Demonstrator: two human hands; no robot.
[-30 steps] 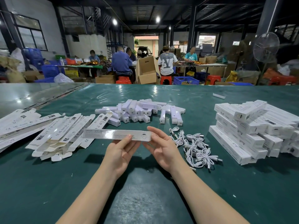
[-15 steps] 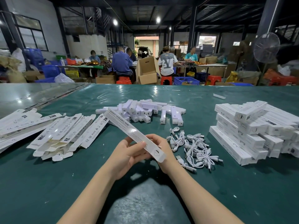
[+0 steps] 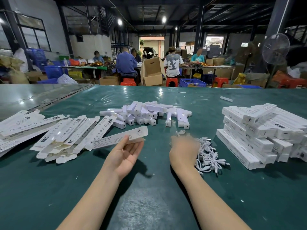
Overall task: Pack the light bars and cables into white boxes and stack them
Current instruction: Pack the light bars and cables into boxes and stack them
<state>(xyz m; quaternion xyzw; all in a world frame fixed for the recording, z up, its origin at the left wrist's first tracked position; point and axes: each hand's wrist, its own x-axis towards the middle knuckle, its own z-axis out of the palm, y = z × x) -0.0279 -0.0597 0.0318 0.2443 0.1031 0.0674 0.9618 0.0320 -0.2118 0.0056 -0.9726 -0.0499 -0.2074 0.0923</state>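
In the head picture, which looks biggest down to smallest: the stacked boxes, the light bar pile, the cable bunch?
1. stacked boxes: clearly largest.
2. light bar pile and cable bunch: about alike. The bars spread wider but lie farther off; the cables are nearer, partly behind the right hand.

White boxes (image 3: pixel 66 135) with black print, white light bars (image 3: pixel 144 113), white cables (image 3: pixel 209 156), dark green table (image 3: pixel 149 205), red stools (image 3: pixel 171 81)
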